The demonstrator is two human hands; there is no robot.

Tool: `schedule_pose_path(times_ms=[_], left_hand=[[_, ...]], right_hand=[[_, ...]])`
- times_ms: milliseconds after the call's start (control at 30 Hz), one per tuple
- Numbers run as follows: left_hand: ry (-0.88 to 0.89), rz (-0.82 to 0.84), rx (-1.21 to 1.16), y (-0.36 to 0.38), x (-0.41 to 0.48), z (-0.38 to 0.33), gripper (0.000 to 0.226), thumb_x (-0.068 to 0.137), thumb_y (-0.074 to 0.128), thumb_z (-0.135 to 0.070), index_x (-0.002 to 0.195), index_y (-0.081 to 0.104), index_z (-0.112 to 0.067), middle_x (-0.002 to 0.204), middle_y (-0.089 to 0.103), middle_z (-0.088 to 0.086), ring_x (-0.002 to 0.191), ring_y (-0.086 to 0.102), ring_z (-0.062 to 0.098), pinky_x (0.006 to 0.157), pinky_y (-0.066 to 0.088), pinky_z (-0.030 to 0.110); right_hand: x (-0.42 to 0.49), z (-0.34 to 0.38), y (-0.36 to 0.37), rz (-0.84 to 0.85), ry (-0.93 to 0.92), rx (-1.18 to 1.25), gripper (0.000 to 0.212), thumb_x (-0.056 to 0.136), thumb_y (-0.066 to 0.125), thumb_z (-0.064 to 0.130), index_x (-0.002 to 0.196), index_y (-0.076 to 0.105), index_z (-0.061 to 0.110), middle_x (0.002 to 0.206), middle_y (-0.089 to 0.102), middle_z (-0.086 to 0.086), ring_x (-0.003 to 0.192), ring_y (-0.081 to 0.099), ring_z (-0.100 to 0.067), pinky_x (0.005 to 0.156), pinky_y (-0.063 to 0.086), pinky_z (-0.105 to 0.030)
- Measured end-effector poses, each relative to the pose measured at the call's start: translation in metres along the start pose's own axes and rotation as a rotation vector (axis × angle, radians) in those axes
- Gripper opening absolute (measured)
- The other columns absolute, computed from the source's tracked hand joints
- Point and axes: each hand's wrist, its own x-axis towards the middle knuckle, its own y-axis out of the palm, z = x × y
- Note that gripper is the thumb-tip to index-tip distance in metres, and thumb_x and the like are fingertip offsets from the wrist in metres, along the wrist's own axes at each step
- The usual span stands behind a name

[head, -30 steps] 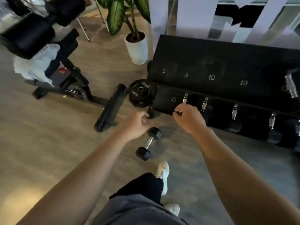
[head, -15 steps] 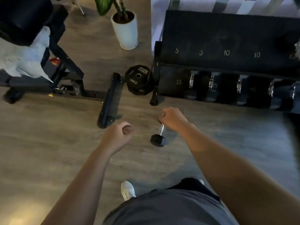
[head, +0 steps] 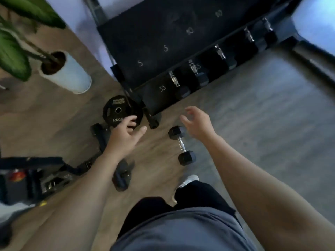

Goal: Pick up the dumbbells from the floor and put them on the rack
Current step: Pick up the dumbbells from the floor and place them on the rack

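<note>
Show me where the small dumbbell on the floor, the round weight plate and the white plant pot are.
small dumbbell [head: 181, 143]: head view, on its chrome handle.
round weight plate [head: 116, 107]: head view, on its black face beside the centre hole.
white plant pot [head: 72, 75]: head view, on its side wall.

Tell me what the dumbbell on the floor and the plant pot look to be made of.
Dumbbell: shiny ridged handle, likely chromed steel; matte black hexagonal heads, probably rubber-coated. Plant pot: smooth, plain white, either ceramic or plastic; blur leaves that open.
</note>
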Motion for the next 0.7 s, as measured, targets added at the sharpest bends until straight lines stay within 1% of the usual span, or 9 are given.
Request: schedule_pose_path(times_ms=[67,100,233,333,433,500,567,633,700], left_hand=[[0.116,0.06,0.058,-0.003,0.034,-0.023,0.058,0.086,0.068,-0.047,0.138,0.047,-0.032,0.127,0.054,-0.007,0.114,0.053,0.013,0.091,0.044,0.029],[0.175,0.093,0.09,-0.004,0.049,-0.035,0.061,0.086,0.068,-0.047,0.14,0.045,-0.032,0.13,0.052,-0.006,0.117,0.051,0.014,0.094,0.042,0.031],[0.429,0.18,0.158,0.01,0.1,-0.077,0.065,0.086,0.067,-0.046,0.143,0.042,-0.03,0.137,0.048,-0.003,0.123,0.047,0.014,0.097,0.038,0.028],[0.617,0.276,0.15,0.035,0.139,-0.1,0.064,0.087,0.067,-0.046,0.143,0.043,-0.026,0.138,0.049,-0.001,0.123,0.047,0.013,0.1,0.039,0.028],[0.773,0.415,0.099,0.067,0.18,-0.114,0.064,0.087,0.066,-0.048,0.143,0.044,-0.025,0.135,0.051,-0.002,0.118,0.05,0.012,0.1,0.043,0.032],[0.852,0.524,0.082,0.089,0.2,-0.121,0.064,0.086,0.066,-0.05,0.142,0.046,-0.026,0.134,0.053,-0.003,0.116,0.05,0.01,0.099,0.045,0.033],[0.903,0.605,0.121,0.099,0.214,-0.121,0.063,0.086,0.066,-0.051,0.141,0.047,-0.026,0.133,0.053,-0.002,0.114,0.05,0.009,0.097,0.044,0.029],[0.938,0.652,0.178,0.102,0.223,-0.113,0.062,0.087,0.066,-0.05,0.14,0.048,-0.025,0.134,0.053,0.0,0.113,0.05,0.01,0.095,0.041,0.025],[0.938,0.695,0.23,0.109,0.23,-0.1,0.063,0.087,0.064,-0.052,0.141,0.046,-0.025,0.137,0.051,0.002,0.118,0.05,0.014,0.098,0.042,0.028]], right_hand=[[0.002,-0.004,-0.012,-0.095,0.05,0.049,0.046,0.095,0.058,0.038,0.137,0.052,0.021,0.137,0.055,-0.006,0.128,0.05,-0.024,0.1,0.04,-0.032],[0.002,-0.006,-0.017,-0.148,0.081,0.076,0.048,0.095,0.059,0.038,0.14,0.05,0.022,0.14,0.052,-0.007,0.131,0.046,-0.025,0.102,0.039,-0.033],[-0.005,-0.021,-0.026,-0.384,0.216,0.144,0.058,0.093,0.062,0.038,0.146,0.043,0.025,0.15,0.041,-0.006,0.137,0.034,-0.027,0.11,0.03,-0.034],[-0.007,-0.033,-0.02,-0.618,0.311,0.195,0.064,0.092,0.065,0.038,0.149,0.042,0.022,0.152,0.04,-0.007,0.138,0.035,-0.03,0.114,0.027,-0.034],[-0.006,-0.037,-0.008,-0.829,0.39,0.247,0.064,0.091,0.067,0.037,0.148,0.044,0.018,0.15,0.042,-0.01,0.138,0.037,-0.031,0.114,0.025,-0.033],[-0.006,-0.037,0.004,-0.955,0.447,0.249,0.063,0.091,0.067,0.037,0.146,0.046,0.016,0.148,0.045,-0.011,0.137,0.04,-0.03,0.115,0.027,-0.034],[-0.004,-0.032,0.022,-1.054,0.515,0.295,0.063,0.089,0.066,0.038,0.144,0.048,0.015,0.146,0.048,-0.01,0.136,0.044,-0.028,0.116,0.03,-0.036],[-0.005,-0.026,0.044,-1.1,0.59,0.363,0.063,0.089,0.064,0.041,0.144,0.048,0.016,0.146,0.049,-0.008,0.135,0.044,-0.027,0.115,0.03,-0.035],[-0.009,-0.03,0.064,-1.121,0.666,0.409,0.063,0.09,0.063,0.044,0.146,0.046,0.018,0.148,0.047,-0.005,0.137,0.042,-0.025,0.114,0.028,-0.032]])
